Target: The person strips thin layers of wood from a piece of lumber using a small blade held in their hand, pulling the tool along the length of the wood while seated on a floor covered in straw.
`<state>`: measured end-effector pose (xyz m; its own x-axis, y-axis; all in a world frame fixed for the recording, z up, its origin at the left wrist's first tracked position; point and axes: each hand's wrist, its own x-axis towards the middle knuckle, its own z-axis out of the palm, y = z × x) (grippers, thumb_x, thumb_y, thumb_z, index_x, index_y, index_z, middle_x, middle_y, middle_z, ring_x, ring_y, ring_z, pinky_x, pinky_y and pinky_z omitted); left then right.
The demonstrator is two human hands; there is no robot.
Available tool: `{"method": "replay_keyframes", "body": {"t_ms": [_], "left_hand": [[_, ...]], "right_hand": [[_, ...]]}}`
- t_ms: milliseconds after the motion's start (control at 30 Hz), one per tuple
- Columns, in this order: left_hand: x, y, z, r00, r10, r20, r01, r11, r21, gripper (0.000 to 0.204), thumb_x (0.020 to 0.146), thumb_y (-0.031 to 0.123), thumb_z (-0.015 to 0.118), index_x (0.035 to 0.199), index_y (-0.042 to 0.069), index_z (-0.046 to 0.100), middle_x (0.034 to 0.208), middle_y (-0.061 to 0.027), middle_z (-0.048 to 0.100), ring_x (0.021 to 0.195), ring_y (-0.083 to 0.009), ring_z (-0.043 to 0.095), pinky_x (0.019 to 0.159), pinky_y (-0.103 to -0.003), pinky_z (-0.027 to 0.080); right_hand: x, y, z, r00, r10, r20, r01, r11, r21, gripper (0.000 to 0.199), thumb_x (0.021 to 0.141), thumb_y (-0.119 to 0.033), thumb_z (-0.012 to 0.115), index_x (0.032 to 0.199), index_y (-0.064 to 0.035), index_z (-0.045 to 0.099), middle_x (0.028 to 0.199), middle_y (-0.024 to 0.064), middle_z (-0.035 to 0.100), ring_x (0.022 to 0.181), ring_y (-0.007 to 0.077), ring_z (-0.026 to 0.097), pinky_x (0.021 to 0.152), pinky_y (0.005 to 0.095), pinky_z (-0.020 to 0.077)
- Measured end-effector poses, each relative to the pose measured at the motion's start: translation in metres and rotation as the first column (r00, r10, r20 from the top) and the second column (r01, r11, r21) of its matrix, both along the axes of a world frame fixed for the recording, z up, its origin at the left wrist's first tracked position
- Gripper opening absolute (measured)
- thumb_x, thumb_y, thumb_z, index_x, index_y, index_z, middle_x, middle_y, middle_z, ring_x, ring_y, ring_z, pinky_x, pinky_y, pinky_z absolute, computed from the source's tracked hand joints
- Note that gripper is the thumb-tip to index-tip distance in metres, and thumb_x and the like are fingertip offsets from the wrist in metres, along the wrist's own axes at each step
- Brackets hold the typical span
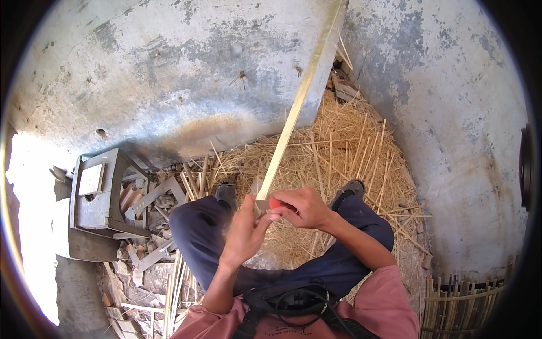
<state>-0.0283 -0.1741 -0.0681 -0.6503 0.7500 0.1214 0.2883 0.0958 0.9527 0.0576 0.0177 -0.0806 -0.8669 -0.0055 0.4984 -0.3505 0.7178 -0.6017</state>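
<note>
A: What do the two hands hold?

B: The right hand (305, 207) is closed around a red handle (278, 204). The left hand (246, 229) has its fingers closed at the near end of a long pale strip (295, 110). The two thumbs are very near each other; I cannot tell if they touch.

A: And where does the strip go from this grip?

B: Its near end is between the hands, just beside the red handle. From there it goes away and a little to the right, up past the pale wall (186, 73).

A: What is below the grip and around it?

B: Below the hands, between the knees in dark trousers (197, 229), there is straw (282, 240), which spreads also beyond them and to the right. To the left of the grip, well apart, is a wooden frame box (90, 209). Nearer to the body, on the left, lie thin sticks (175, 285). Far to the right and nearer is a fence-like piece of upright sticks (464, 302).
</note>
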Motion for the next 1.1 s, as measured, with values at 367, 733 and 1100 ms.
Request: {"method": "replay_keyframes", "body": {"t_ms": [367, 733, 1100], "left_hand": [[0.000, -0.003, 0.003, 0.996, -0.017, -0.083, 0.012, 0.998, -0.064, 0.040, 0.103, 0.025, 0.072, 0.106, -0.003, 0.044, 0.072, -0.0193, 0.064, 0.055, -0.0217, 0.059, 0.052, -0.036, 0.047], [0.002, -0.002, -0.005, 0.993, 0.032, -0.114, -0.036, 0.999, -0.036, 0.042, 0.103, 0.028, 0.072, 0.104, -0.003, 0.044, 0.062, -0.0172, 0.056, 0.049, -0.0233, 0.052, 0.048, -0.037, 0.042], [0.007, 0.004, -0.002, 0.991, 0.115, -0.070, -0.116, 0.993, 0.000, 0.042, 0.104, 0.030, 0.071, 0.098, -0.003, 0.046, 0.055, -0.0113, 0.048, 0.051, -0.0098, 0.041, 0.045, -0.033, 0.035]], "right_hand": [[0.002, -0.004, 0.000, 0.998, -0.041, -0.043, 0.042, 0.998, 0.039, 0.026, 0.091, -0.020, 0.076, 0.110, -0.0028, 0.073, 0.079, 0.0111, 0.073, 0.062, 0.0298, 0.070, 0.053, 0.0369, 0.0525], [0.002, -0.012, 0.000, 0.989, -0.109, -0.100, 0.114, 0.993, 0.037, 0.028, 0.091, -0.023, 0.077, 0.111, -0.0025, 0.073, 0.081, 0.0096, 0.073, 0.062, 0.0271, 0.070, 0.053, 0.0357, 0.0536], [0.002, -0.015, 0.006, 0.980, -0.172, -0.095, 0.175, 0.984, 0.023, 0.025, 0.089, -0.015, 0.077, 0.110, -0.0023, 0.073, 0.084, 0.0086, 0.074, 0.063, 0.0257, 0.071, 0.055, 0.0349, 0.0548]]}}
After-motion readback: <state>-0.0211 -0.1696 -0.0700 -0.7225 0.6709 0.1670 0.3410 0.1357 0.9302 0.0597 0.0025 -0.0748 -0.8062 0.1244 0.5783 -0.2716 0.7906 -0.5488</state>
